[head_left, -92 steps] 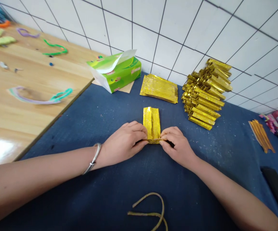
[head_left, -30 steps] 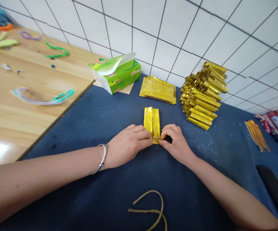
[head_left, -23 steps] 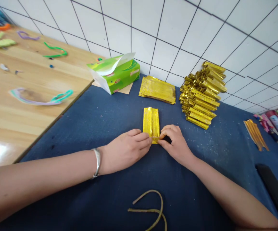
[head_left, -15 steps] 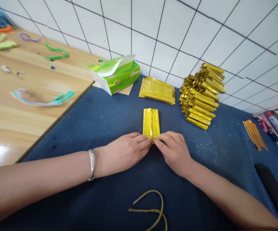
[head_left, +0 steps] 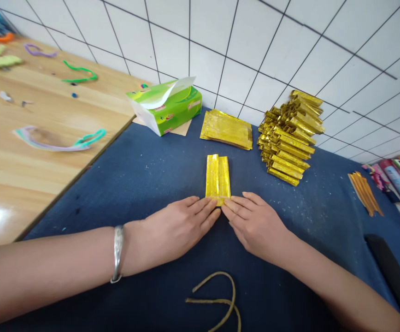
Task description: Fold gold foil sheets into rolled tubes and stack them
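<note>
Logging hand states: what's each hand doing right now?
Left hand: open, touching the near end of the folded gold sheet.
Right hand: open, touching the same end.

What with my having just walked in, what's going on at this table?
A person's bare left hand and right hand rest their fingers on the near end of a creased strip of shiny gold paper, which lies on the dark blue tabletop. Beyond it lie a stack of flat gold sheets and, to the right, a pile of narrow gold folded pieces. A thin, olive-coloured curved cord lies nearer the person.
</note>
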### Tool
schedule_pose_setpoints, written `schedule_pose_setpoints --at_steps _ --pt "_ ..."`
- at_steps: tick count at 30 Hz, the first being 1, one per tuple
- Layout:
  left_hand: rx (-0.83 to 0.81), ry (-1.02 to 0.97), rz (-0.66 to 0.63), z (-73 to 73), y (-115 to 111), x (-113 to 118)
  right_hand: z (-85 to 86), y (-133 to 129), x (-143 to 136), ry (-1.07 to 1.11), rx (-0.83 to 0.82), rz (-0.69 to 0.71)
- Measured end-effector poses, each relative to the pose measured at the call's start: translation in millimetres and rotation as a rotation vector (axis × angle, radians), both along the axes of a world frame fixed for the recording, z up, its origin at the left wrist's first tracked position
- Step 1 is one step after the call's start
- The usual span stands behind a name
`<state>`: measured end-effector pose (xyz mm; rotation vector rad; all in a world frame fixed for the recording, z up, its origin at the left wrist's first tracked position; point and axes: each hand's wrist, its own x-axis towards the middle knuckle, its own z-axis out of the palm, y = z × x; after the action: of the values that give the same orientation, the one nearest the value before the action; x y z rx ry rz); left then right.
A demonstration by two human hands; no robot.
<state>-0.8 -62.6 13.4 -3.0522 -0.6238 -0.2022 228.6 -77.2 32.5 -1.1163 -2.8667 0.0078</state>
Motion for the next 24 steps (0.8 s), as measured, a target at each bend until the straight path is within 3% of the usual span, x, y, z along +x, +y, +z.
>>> schedule_pose_setpoints --at_steps 11,16,24 --pt "-0.084 -0.046 -0.004 -0.6 4.5 -2.4 2.7 3.2 6.7 0.006 -0.051 0.022" --pt "-0.117 -0.046 -0.002 -1.8 6.6 0.0 -2.0 10.2 11.8 0.066 -0.031 -0.030" --pt "-0.421 -0.167 -0.143 5.3 5.5 14.0 -12.9 19.0 7.6 0.177 0.011 -0.164"
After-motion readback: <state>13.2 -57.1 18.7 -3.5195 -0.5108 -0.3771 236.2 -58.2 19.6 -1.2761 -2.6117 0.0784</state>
